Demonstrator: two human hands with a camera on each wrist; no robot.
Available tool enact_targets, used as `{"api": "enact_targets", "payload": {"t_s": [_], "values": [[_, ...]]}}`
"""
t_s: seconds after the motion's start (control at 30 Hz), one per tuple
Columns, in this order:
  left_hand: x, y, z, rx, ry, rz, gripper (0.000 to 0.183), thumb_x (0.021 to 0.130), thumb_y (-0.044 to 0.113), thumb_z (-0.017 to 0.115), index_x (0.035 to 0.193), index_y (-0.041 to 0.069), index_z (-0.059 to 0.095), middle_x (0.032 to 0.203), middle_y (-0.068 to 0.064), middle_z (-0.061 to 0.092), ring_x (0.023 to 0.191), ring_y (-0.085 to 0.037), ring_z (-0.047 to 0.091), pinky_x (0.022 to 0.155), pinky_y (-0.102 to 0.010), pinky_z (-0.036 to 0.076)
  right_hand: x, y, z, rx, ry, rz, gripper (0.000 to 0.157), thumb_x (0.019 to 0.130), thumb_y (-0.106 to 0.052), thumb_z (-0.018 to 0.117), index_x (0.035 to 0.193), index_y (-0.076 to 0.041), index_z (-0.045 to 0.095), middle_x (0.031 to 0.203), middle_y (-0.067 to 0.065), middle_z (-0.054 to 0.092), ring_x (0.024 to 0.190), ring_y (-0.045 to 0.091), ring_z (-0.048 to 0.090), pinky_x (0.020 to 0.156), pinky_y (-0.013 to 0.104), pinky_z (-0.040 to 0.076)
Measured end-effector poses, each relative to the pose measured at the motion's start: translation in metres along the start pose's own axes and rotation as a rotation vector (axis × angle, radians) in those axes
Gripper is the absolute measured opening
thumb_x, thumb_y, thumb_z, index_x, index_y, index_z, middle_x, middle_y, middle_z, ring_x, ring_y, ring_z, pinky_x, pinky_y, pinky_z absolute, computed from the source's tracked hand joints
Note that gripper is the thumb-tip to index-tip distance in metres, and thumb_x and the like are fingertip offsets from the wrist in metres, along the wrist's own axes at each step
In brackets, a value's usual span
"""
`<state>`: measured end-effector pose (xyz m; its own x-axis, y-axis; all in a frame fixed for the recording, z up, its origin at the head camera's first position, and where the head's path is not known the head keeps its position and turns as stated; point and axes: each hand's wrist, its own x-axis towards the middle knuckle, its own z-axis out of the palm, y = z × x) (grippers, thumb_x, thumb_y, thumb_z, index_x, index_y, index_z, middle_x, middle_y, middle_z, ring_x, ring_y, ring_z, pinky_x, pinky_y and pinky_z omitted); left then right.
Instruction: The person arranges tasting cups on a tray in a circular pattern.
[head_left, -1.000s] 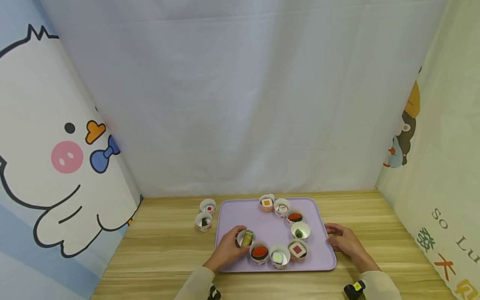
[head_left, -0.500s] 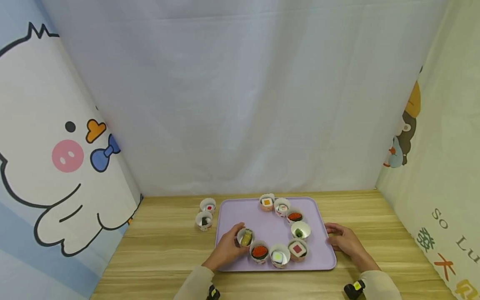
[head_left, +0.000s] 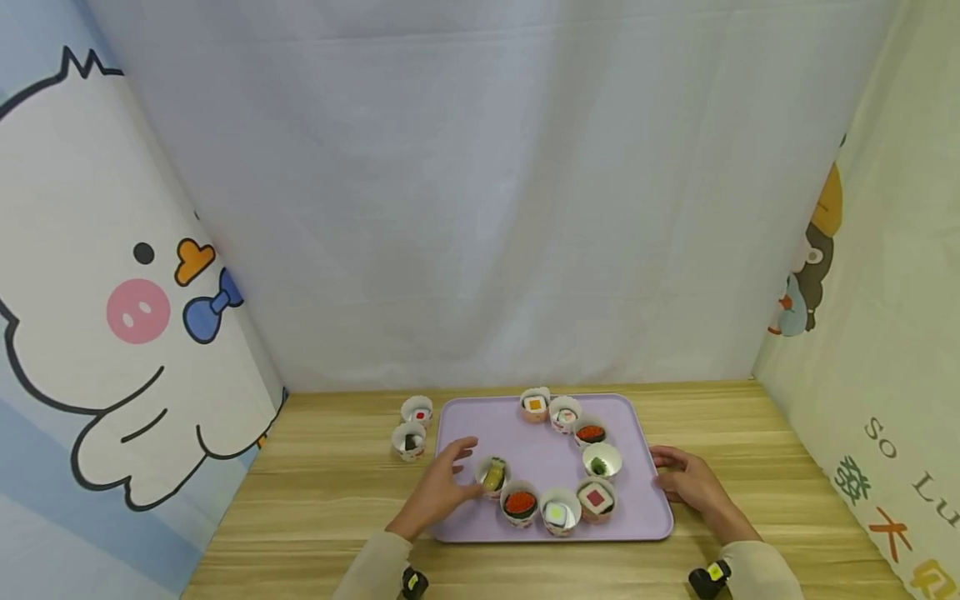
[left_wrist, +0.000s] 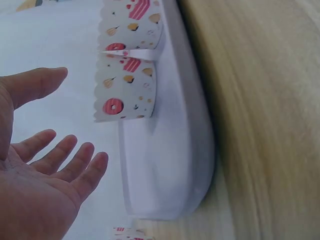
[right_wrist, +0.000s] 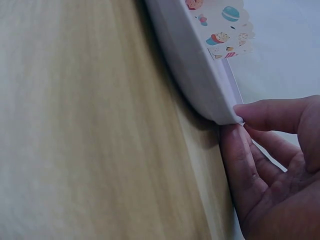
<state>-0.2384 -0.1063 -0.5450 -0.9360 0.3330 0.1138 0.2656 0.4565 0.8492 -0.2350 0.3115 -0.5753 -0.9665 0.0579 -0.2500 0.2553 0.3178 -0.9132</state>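
My left hand (head_left: pixel 437 490) is spread beside a paper cup (head_left: pixel 492 477) that holds a yellow-topped sushi piece. In the left wrist view its fingers (left_wrist: pixel 90 167) are parted from the thumb, with nothing between them. Cake and donut prints cover the scalloped cups (left_wrist: pixel 126 90) there. On the right, my right hand (head_left: pixel 692 481) pinches the rim of the lilac tray (head_left: pixel 480 425); the right wrist view shows the thumb (right_wrist: pixel 272 114) over that rim and a finger below. Several sushi cups curve along the tray, among them one with red roe (head_left: pixel 520 503) and one with a yellow-dotted white piece (head_left: pixel 556 514).
Two more sushi cups stand on the wooden table (head_left: pixel 322 483) left of the tray: one with a red-dotted piece (head_left: pixel 417 412), one with a dark-and-white piece (head_left: pixel 409 442). A white curtain (head_left: pixel 480 208) closes off the back, with printed cloths at both sides.
My left hand has let go of the cup with the yellow-topped sushi, spread its fingers and drawn back slightly to the left. My right hand has stayed at the tray's rim.
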Motion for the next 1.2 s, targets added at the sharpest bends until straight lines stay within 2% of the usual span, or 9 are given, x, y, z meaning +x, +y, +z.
{"api": "enact_targets", "payload": {"t_s": [0.3,0.67,0.9,1.07,1.2], "values": [[-0.002,0.003,-0.016,-0.005,0.068,0.005,0.065,0.084,0.012,0.076,0.141,0.006,0.047,0.144,-0.018,0.050,0.132,-0.037,0.049,0.106,-0.050,0.045,0.000,0.000,0.000,-0.015,0.013,0.007,0.061,0.080,0.004,0.066,0.138,0.007,0.048,0.121,0.023,0.057,0.081,0.011,0.063,0.065,0.029,0.059],[-0.001,0.000,-0.035,-0.037,0.195,0.010,0.063,0.083,0.008,0.076,0.139,0.002,0.048,0.140,-0.020,0.053,0.129,-0.038,0.051,0.104,-0.052,0.047,0.002,0.003,0.000,-0.010,0.004,-0.003,0.061,0.080,0.002,0.067,0.138,0.007,0.048,0.117,0.018,0.060,0.081,0.010,0.062,0.065,0.030,0.058],[0.001,-0.007,-0.053,-0.086,0.296,-0.033,0.062,0.081,0.004,0.076,0.138,0.005,0.050,0.136,-0.020,0.056,0.125,-0.042,0.052,0.102,-0.055,0.047,0.000,0.003,-0.001,0.003,-0.021,-0.013,0.062,0.080,0.001,0.065,0.138,0.007,0.047,0.109,0.005,0.061,0.081,0.008,0.062,0.067,0.029,0.059],[0.002,-0.013,-0.063,-0.075,0.370,-0.039,0.061,0.082,0.001,0.074,0.137,-0.001,0.048,0.135,-0.025,0.054,0.128,-0.039,0.051,0.106,-0.054,0.044,0.001,0.001,0.000,0.010,-0.006,-0.007,0.062,0.079,0.002,0.066,0.138,0.007,0.047,0.113,0.011,0.061,0.082,0.010,0.063,0.067,0.030,0.059],[0.003,-0.018,-0.069,-0.072,0.405,-0.084,0.063,0.082,0.002,0.073,0.139,-0.001,0.047,0.137,-0.026,0.052,0.129,-0.040,0.049,0.109,-0.053,0.042,0.000,0.000,0.000,-0.001,-0.003,-0.010,0.062,0.080,0.003,0.066,0.139,0.007,0.047,0.117,0.017,0.059,0.083,0.011,0.062,0.067,0.030,0.059]]}}
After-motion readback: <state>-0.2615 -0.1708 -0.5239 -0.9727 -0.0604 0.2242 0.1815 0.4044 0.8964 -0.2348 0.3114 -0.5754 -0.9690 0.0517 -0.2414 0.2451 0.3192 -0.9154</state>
